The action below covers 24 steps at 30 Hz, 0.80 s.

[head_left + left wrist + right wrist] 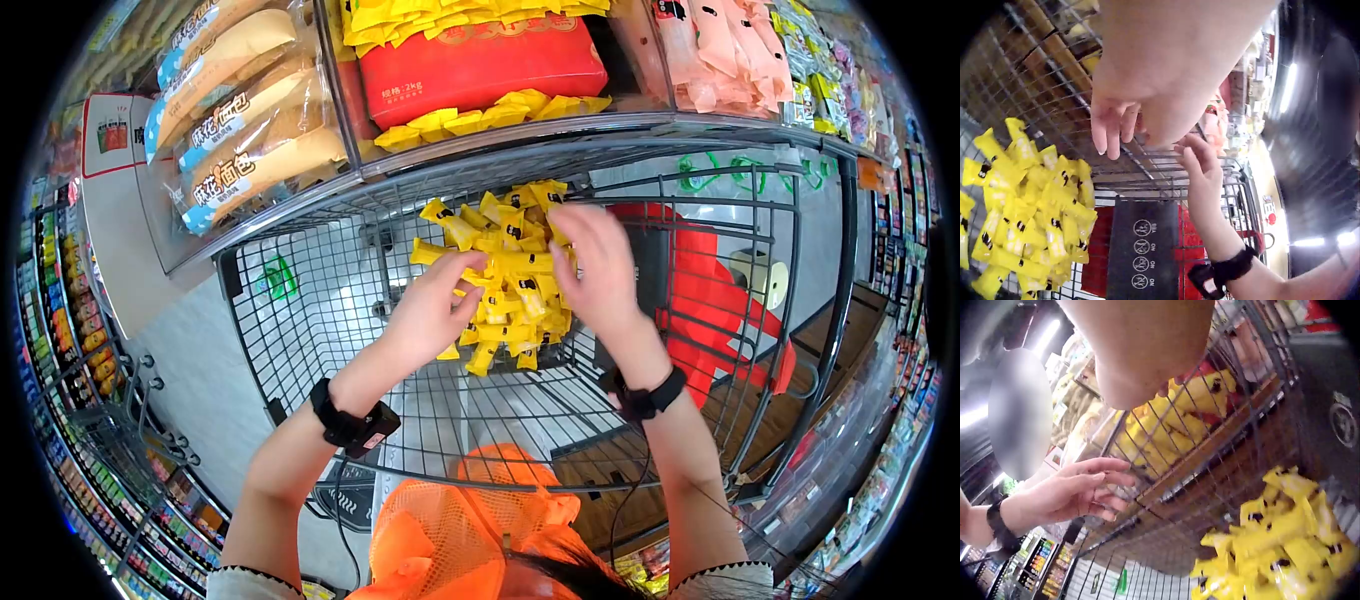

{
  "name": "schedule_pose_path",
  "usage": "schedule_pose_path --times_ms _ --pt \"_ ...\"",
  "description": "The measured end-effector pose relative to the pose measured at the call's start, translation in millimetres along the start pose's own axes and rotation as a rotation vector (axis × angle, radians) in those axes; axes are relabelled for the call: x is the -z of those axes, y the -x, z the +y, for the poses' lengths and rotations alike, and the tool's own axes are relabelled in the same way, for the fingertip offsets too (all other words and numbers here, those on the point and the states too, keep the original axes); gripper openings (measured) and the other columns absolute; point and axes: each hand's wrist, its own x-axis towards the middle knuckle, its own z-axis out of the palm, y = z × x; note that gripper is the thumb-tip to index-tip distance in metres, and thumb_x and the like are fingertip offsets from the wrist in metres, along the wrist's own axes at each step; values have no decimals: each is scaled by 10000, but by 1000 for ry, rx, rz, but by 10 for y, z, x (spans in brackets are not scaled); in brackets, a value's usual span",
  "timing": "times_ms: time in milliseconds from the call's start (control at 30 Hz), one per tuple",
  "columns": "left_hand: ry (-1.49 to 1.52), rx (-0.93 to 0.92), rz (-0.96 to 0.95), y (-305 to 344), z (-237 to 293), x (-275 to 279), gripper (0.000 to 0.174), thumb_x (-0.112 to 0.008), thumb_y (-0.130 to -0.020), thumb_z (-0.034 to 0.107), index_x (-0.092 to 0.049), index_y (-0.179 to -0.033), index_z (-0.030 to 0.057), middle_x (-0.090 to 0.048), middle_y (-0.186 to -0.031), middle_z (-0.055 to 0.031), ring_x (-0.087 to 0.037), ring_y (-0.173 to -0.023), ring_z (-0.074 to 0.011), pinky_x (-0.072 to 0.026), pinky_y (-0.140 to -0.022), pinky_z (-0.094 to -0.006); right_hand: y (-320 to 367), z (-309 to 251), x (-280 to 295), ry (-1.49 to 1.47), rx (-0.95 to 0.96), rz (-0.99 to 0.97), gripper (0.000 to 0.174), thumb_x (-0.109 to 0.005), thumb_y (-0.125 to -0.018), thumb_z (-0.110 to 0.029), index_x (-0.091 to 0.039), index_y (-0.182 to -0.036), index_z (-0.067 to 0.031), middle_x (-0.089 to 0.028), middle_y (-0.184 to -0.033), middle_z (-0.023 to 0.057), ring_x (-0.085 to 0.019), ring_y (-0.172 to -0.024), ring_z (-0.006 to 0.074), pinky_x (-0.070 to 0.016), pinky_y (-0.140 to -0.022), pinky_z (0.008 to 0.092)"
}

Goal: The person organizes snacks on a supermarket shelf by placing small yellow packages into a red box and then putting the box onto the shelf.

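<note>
Many small yellow packets (pixel 520 285) lie heaped in the shopping cart (pixel 330 290). Over the left side of the heap is my left hand (pixel 432 300), fingers loosely bent, nothing seen in them. On the other side my right hand (pixel 598 260) hovers with relaxed fingers and no packet visible in it. The left wrist view shows the left hand (pixel 1119 119) above and beside the packets (pixel 1035 219), with the right hand (pixel 1204 175) beyond. In the right wrist view the left hand (pixel 1079 494) has its fingers spread, away from the pile (pixel 1285 544); the right hand's fingers are mostly hidden.
Beyond the cart, a shelf bin holds a red box (pixel 480 70) among yellow packets, with bagged bread (pixel 250 130) at left and pink packs (pixel 722 50) at right. A red item (pixel 700 300) shows through the cart's right side. Another cart (pixel 120 440) stands at lower left.
</note>
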Motion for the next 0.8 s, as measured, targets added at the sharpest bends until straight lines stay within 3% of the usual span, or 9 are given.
schedule_pose_path --times_ms 33,167,267,300,367,500,567,633,800 --pt "-5 -1 -3 -23 127 67 324 -542 -824 -31 -499 -1139 31 -565 -1059 -105 -613 -833 -192 -501 -736 -282 -165 41 71 34 107 121 365 -624 -723 -18 -556 -1081 -42 -579 -1020 115 -553 -951 310 -434 -848 385" --pt "-379 -510 236 -340 693 411 199 -530 -811 -62 -584 -987 13 -602 -886 -119 -611 -839 -234 -492 -737 -301 -907 321 283 72 174 364 180 -606 -740 -15 -592 -917 -44 -613 -883 106 -574 -853 299 -454 -748 376" --pt "-579 -655 351 -699 950 702 166 -544 -802 16 -567 -964 45 -596 -911 -138 -599 -841 -317 -484 -708 -398 -1255 656 231 83 -101 211 144 -564 -801 -139 -628 -907 -66 -641 -885 104 -606 -849 284 -481 -718 364" --pt "-687 -570 300 -788 997 788 214 -563 -800 1 -577 -1013 16 -608 -922 -139 -596 -874 -317 -481 -771 -349 -1331 666 254 85 -101 218 144 -564 -801 -139 -628 -907 -66 -641 -885 104 -606 -849 284 -481 -718 364" --pt "-948 -311 131 -991 964 938 252 -587 -793 38 -580 -1044 29 -604 -950 -149 -582 -911 -333 -473 -809 -359 -1477 633 309 242 -419 -315 230 -545 -780 -191 -650 -970 -115 -648 -970 100 -613 -917 275 -485 -787 362" --pt "-1077 -281 -233 -1436 666 1191 348 -590 -796 104 -556 -1143 92 -589 -1034 -169 -579 -937 -343 -476 -824 -399 -1589 620 314 318 -411 -592 352 -582 -771 -295 -632 -1089 -154 -627 -1095 59 -578 -1036 230 -447 -884 348" --pt "-1037 -218 -503 -1569 671 1228 535 -609 -778 76 -439 -1285 84 -543 -1147 -188 -509 -1085 -354 -422 -921 -387 -1663 707 303 288 -393 -664 418 -587 -758 -324 -612 -1134 -142 -607 -1141 80 -549 -1085 231 -419 -915 332" --pt "-1077 -124 -568 -1598 782 1154 598 -609 -780 82 -372 -1330 87 -514 -1198 -197 -486 -1122 -354 -411 -938 -386 -1789 820 232 -2 -310 -1009 486 -570 -766 -369 -587 -1166 -92 -593 -1157 120 -536 -1101 232 -405 -922 318" --pt "-1098 -32 -687 -1674 719 1160 695 -593 -793 79 -257 -1400 117 -450 -1304 -206 -447 -1187 -344 -390 -969 -378 -1924 660 101 123 -318 -1108 506 -546 -791 -374 -574 -1166 -35 -602 -1130 148 -567 -1051 243 -435 -875 330"
